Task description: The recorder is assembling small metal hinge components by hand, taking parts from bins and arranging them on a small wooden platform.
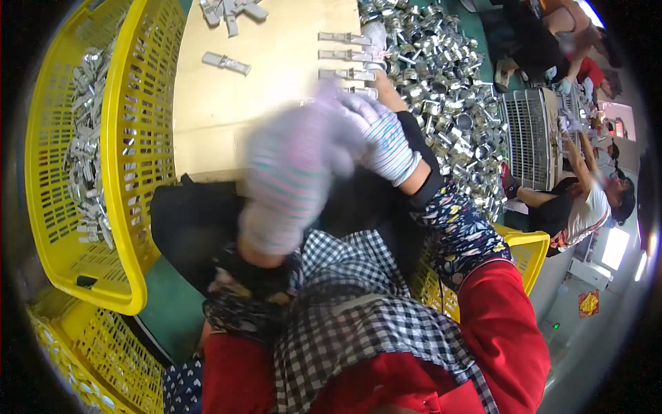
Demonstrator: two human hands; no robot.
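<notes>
My black-and-white checked apron (372,328) lies nearest, with my red right sleeve (500,331) beside it. Above it my 2 gloved hands come close together over the lower right part of a tan sheet (221,114). My left hand (293,162) is heavily blurred; I cannot tell whether its fingers grip anything. My right hand (379,134) is bent toward it, and I cannot tell what its fingers hold either. Just beyond my hands, 4 flat metal pieces (345,55) lie in a row on the sheet, the nearest partly hidden. Another 1 lies alone (226,63) farther left, below a loose cluster (231,12). A yellow basket (110,159) at my left holds many more; at my right spreads a heap of round metal parts (445,83).
</notes>
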